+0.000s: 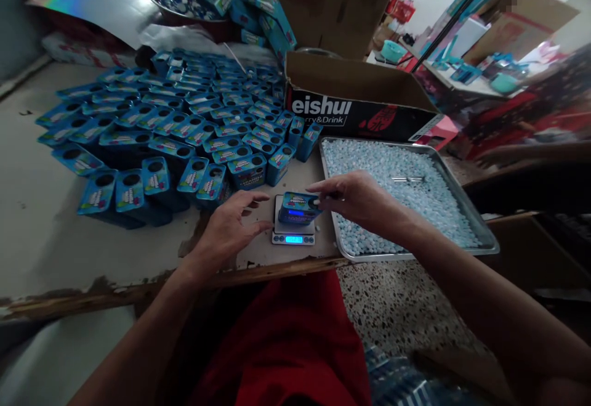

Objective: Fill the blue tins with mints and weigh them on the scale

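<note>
A small blue tin (299,207) stands on a pocket scale (293,233) with a lit blue display, near the table's front edge. My right hand (357,198) hovers just right of the tin, fingers pinched together over its top; what they hold is too small to make out. My left hand (231,228) rests on the table left of the scale, fingers spread and curled loosely, holding nothing. A metal tray (480,233) full of pale blue and white candies lies to the right under my right forearm.
Several open blue tins (157,129) cover the table's left and back. An open cardboard box (355,95) stands behind the tray. A metal bowl (184,4) with candies sits far back. Another person's arm (530,153) reaches in at the right.
</note>
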Motion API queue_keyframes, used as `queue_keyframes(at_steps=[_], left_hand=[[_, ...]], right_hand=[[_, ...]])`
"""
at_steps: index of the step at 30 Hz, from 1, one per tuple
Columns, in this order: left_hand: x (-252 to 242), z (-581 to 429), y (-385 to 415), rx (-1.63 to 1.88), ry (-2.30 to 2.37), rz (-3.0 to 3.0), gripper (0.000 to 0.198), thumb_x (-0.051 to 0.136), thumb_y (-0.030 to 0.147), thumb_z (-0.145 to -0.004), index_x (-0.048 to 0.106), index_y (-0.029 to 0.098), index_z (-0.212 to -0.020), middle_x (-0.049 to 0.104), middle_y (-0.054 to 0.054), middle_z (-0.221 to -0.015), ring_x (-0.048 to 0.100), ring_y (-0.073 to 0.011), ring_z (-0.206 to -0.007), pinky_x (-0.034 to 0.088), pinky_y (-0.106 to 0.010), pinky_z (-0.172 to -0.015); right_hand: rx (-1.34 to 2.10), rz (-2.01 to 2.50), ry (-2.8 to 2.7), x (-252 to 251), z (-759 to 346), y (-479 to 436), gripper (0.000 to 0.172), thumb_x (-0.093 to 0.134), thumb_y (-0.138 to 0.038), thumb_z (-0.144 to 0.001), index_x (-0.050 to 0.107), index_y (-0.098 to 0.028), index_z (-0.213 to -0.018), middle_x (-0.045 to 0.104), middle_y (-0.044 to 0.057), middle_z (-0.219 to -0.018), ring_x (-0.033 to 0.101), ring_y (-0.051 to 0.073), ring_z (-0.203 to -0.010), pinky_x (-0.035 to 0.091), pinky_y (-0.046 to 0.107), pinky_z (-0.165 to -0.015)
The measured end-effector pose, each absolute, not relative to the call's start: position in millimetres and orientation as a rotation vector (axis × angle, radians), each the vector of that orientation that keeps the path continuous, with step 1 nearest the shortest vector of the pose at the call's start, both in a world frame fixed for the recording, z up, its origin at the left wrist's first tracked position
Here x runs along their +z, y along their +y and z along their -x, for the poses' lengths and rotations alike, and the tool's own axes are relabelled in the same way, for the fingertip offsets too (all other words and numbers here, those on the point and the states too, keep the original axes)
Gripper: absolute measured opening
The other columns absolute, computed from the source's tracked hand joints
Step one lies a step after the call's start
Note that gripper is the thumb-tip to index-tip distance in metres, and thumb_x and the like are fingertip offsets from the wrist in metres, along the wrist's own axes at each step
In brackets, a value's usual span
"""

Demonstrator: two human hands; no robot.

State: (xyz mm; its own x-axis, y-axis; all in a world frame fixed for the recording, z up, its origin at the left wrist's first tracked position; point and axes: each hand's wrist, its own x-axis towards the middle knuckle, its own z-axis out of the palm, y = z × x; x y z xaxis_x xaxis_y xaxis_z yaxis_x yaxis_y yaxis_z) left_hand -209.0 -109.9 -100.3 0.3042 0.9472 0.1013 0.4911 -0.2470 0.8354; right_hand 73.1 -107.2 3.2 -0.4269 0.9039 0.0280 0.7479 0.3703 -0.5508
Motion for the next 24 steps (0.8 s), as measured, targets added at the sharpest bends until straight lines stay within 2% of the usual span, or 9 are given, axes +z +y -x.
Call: queue_keyframes(at_steps=[4,7,9,11,14,17,20,23,24], left_hand=[[-92.2,198.3,-105.3,0.907,1.226,-1.931,0.045,0.08,0.039,-0.084,0.068,0.027,-0.125,0.07,-0.004,-0.126,0.068,-0.0233,-0.109,0.058,-0.041,-0.099],[-82.7,172.5,-100.0,0.987,1.223,-2.128,0.05,0.083,0.037,-0.082,0.067,0.024,-0.127,0.069,-0.007,-0.13,0.064,-0.0272,-0.12,0.053,-0.045,-0.107],[-74.7,149.4,-98.5,0.898,1.178,-2.306,0.051,0.083,0.032,-0.082,0.066,0.022,-0.129,0.068,-0.01,-0.131,0.061,-0.0298,-0.125,0.052,-0.048,-0.109],[-66.6,132.1,-101.9,0.725,1.116,-2.41,0.042,0.079,0.025,-0.085,0.067,0.021,-0.125,0.07,-0.01,-0.123,0.063,-0.0301,-0.119,0.054,-0.046,-0.103],[-56.8,142.0,-119.2,0.7,1.095,-2.38,0.031,0.071,0.021,-0.089,0.068,0.023,-0.12,0.072,-0.008,-0.115,0.067,-0.0269,-0.11,0.057,-0.041,-0.096],[-45.8,208.8,-142.8,0.888,1.296,-2.25,0.032,0.071,0.032,-0.092,0.066,0.028,-0.122,0.072,-0.004,-0.118,0.069,-0.0245,-0.109,0.056,-0.039,-0.099],[-18.4,307.6,-159.7,0.961,1.838,-2.124,0.043,0.077,0.046,-0.087,0.065,0.03,-0.125,0.074,-0.001,-0.114,0.071,-0.0243,-0.101,0.057,-0.04,-0.097],[26.4,402.5,-160.5,0.936,2.362,-1.993,0.052,0.075,0.05,-0.087,0.063,0.022,-0.129,0.074,-0.002,-0.116,0.07,-0.024,-0.104,0.056,-0.041,-0.1],[41.1,430.8,-156.2,0.91,2.468,-1.961,0.056,0.072,0.051,-0.089,0.062,0.017,-0.132,0.073,-0.003,-0.12,0.069,-0.0237,-0.108,0.055,-0.041,-0.103]], right_hand=[[0.889,1.464,-2.058,4.6,-85.8,-96.1,0.026,0.077,-0.019,-0.079,0.085,-0.022,-0.103,0.08,0.004,-0.085,0.072,0.02,-0.077,0.055,0.032,-0.074],[1.115,1.421,-1.811,2.9,-91.3,-69.8,0.019,0.076,-0.025,-0.075,0.083,-0.018,-0.091,0.075,0.004,-0.08,0.066,0.018,-0.071,0.051,0.029,-0.067],[1.248,1.411,-1.636,-3.9,-88.3,-46.4,0.02,0.072,-0.027,-0.074,0.079,-0.016,-0.089,0.069,0.003,-0.075,0.059,0.015,-0.065,0.045,0.027,-0.06],[1.295,1.405,-1.586,-15.2,-80.4,-24.2,0.025,0.069,-0.032,-0.077,0.076,-0.015,-0.095,0.062,0.001,-0.072,0.051,0.013,-0.061,0.039,0.025,-0.056],[1.004,1.449,-1.932,-34.3,-64.7,-1.5,0.033,0.07,-0.034,-0.082,0.073,-0.017,-0.11,0.059,-0.002,-0.073,0.048,0.014,-0.063,0.034,0.026,-0.057],[0.46,1.531,-2.344,-45.8,-49.4,5.8,0.027,0.066,-0.027,-0.091,0.071,-0.021,-0.116,0.069,0.004,-0.088,0.058,0.019,-0.077,0.034,0.028,-0.065],[0.1,1.56,-2.572,-49.4,-41.6,0.7,0.019,0.059,-0.032,-0.099,0.071,-0.024,-0.111,0.073,0.01,-0.099,0.065,0.025,-0.086,0.034,0.031,-0.065],[0.061,1.515,-2.61,-61.9,-54.2,-6.3,0.02,0.053,-0.039,-0.1,0.068,-0.027,-0.093,0.073,0.013,-0.092,0.068,0.031,-0.079,0.035,0.039,-0.063],[0.081,1.472,-2.586,-70.3,-63.7,-7.6,0.024,0.051,-0.043,-0.101,0.067,-0.03,-0.091,0.074,0.015,-0.095,0.068,0.032,-0.078,0.035,0.042,-0.063]])
